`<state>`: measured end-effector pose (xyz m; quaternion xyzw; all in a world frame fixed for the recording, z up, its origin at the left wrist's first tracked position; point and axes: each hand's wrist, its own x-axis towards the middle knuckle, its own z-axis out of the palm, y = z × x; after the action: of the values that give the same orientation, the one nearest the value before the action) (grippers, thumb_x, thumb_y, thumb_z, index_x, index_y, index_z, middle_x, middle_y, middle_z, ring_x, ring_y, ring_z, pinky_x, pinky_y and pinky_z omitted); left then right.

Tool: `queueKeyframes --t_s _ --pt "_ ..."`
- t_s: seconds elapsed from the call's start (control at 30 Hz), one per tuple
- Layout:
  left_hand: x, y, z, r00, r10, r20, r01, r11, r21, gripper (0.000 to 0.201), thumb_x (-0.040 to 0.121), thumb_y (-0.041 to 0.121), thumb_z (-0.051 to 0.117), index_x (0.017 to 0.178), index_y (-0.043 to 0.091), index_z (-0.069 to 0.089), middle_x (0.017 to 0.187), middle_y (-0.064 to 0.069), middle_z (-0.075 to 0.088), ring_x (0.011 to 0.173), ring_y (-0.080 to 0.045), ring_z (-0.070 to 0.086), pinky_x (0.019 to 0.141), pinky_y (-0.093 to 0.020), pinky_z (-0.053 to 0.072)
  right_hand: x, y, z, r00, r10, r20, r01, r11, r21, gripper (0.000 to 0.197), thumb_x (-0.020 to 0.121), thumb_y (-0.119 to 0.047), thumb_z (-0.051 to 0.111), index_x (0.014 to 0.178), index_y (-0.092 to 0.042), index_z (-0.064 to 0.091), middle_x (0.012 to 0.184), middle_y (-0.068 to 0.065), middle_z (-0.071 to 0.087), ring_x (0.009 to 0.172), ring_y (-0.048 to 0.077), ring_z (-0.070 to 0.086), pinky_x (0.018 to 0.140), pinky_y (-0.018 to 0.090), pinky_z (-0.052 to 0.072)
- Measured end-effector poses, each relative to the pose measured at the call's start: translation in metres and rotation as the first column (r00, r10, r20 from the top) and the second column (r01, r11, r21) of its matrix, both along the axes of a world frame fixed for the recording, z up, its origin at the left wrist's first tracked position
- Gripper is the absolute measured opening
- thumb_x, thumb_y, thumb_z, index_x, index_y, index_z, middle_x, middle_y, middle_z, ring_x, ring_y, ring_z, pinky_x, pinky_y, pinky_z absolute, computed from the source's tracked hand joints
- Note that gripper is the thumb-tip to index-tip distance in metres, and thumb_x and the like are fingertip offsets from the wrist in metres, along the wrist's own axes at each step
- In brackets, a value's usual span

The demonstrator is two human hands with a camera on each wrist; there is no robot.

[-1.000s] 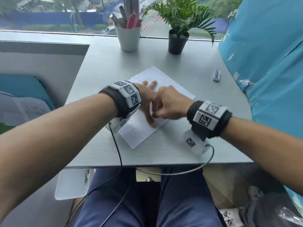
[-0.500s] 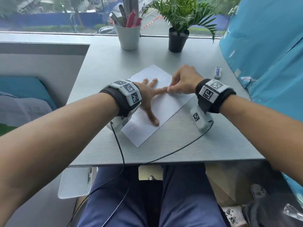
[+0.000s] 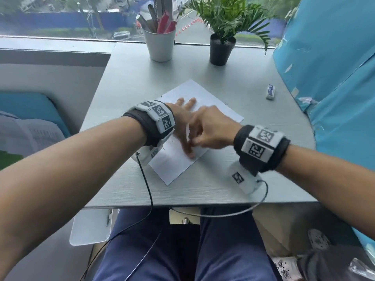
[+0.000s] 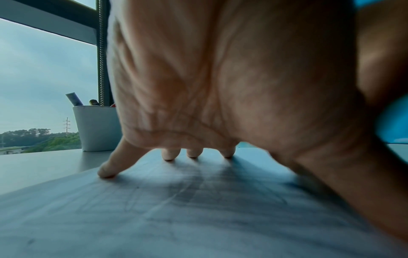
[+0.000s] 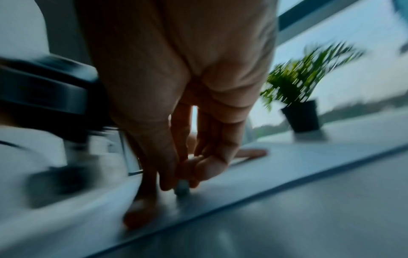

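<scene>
Swung the right hand (image 3: 211,128) back from the far edge of the paper (image 3: 213,98) since half a second ago; now right up against the left hand (image 3: 180,120), crossing over its thumb. Pins the paper flat with the left hand, fingers (image 4: 110,169) straight and spread, tips down on it. Pinches a small pale stub (image 5: 181,188) between thumb and fingertips of the right hand, lower end down on the paper; too blurred to name for sure. Keeps the paper slantwise on the worktop (image 3: 129,94), under both hands. Well off to the right of the right hand, an eraser (image 3: 271,91). Beyond the left fingertips, a cup of pens (image 3: 161,47) and a potted plant (image 3: 222,49).
</scene>
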<state>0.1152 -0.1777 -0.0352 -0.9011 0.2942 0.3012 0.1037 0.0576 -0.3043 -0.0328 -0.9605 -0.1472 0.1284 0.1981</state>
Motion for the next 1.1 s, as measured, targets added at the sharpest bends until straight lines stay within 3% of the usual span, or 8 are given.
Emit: queueKeyframes --t_s 0.07,0.17,0.23,0.57,0.73,0.9,1.03,1.1 --pt "0.0 0.002 -0.001 1.0 0.013 -0.008 -0.013 1.0 0.005 0.144 0.043 0.079 0.082 0.153 0.052 -0.006 0.16 -0.002 -0.036 0.147 -0.034 -0.029 0.116 -0.07 0.003 0.008 -0.007 0.002 1.0 0.013 0.002 -0.013 1.0 -0.012 0.004 0.073 -0.02 0.079 0.075 -0.017 0.079 0.063 -0.012 0.066 0.058 -0.002 0.057 0.055 0.009 0.041" --pt "-0.001 0.002 -0.002 0.998 0.055 0.003 -0.055 0.998 -0.039 0.151 0.042 0.076 0.085 0.148 0.054 -0.021 0.161 0.006 -0.032 0.149 -0.027 -0.026 0.117 -0.068 0.007 0.045 -0.034 0.01 0.982 -0.178 0.066 0.181 0.983 -0.037 0.01 0.072 -0.025 0.081 0.079 -0.017 0.079 0.058 -0.01 0.062 0.057 0.002 0.055 0.051 0.012 0.037" --pt "-0.001 0.003 -0.001 0.998 0.07 -0.001 -0.07 0.996 -0.063 0.152 0.042 0.076 0.085 0.147 0.054 -0.023 0.161 0.006 -0.031 0.149 -0.027 -0.026 0.117 -0.068 0.007 0.058 -0.041 0.012 0.973 -0.224 0.052 0.226 0.972 -0.056 0.009 0.072 -0.024 0.082 0.078 -0.019 0.078 0.056 -0.008 0.063 0.056 0.001 0.056 0.05 0.012 0.037" --pt "-0.002 0.033 -0.009 0.999 0.016 -0.041 -0.024 0.98 -0.198 0.137 0.049 0.082 0.077 0.151 0.054 -0.009 0.163 0.018 -0.022 0.151 -0.018 -0.021 0.116 -0.07 0.001 0.062 -0.037 0.008 0.96 -0.256 0.115 0.266 0.96 -0.085 0.011 0.071 -0.02 0.083 0.079 -0.014 0.079 0.058 -0.009 0.062 0.059 0.004 0.057 0.058 0.017 0.042" --pt "-0.01 0.038 -0.013 0.998 -0.02 -0.061 0.007 0.98 -0.198 0.143 0.047 0.085 0.074 0.153 0.049 -0.014 0.16 0.023 -0.025 0.149 -0.017 -0.025 0.115 -0.07 -0.006 0.062 -0.034 0.007 0.958 -0.243 0.152 0.26 0.959 -0.108 0.012 0.073 -0.02 0.082 0.079 -0.011 0.079 0.079 0.002 0.072 0.073 0.01 0.06 0.065 0.02 0.043" --pt "-0.012 0.036 -0.011 0.998 -0.009 -0.065 -0.003 0.984 -0.179 0.143 0.049 0.083 0.076 0.153 0.047 -0.015 0.159 0.023 -0.027 0.149 -0.016 -0.026 0.115 -0.071 -0.005 0.038 -0.021 0.008 0.968 -0.193 0.158 0.205 0.977 -0.062 0.005 0.075 -0.013 0.075 0.077 -0.009 0.077 0.067 -0.004 0.061 0.068 0.011 0.058 0.056 0.017 0.04" --pt "-0.011 0.037 -0.013 0.996 -0.012 -0.084 -0.003 0.986 -0.167 0.138 0.048 0.087 0.073 0.153 0.05 -0.009 0.159 0.02 -0.03 0.147 -0.019 -0.031 0.113 -0.072 -0.007 -0.004 0.005 0.0 0.999 -0.03 0.021 0.03 1.0 0.009 0.004 0.07 -0.018 0.08 0.07 -0.016 0.077 0.061 -0.016 0.059 0.057 0.0 0.056 0.053 0.014 0.041" --pt "-0.012 0.036 -0.013 0.996 -0.013 -0.084 -0.001 0.987 -0.16 0.14 0.047 0.088 0.072 0.152 0.05 -0.012 0.158 0.02 -0.031 0.147 -0.018 -0.031 0.113 -0.072 -0.006 0.001 -0.001 0.002 1.0 0.001 -0.003 -0.001 1.0 -0.01 0.006 0.07 -0.021 0.081 0.068 -0.019 0.076 0.058 -0.014 0.06 0.055 -0.001 0.055 0.05 0.009 0.038"
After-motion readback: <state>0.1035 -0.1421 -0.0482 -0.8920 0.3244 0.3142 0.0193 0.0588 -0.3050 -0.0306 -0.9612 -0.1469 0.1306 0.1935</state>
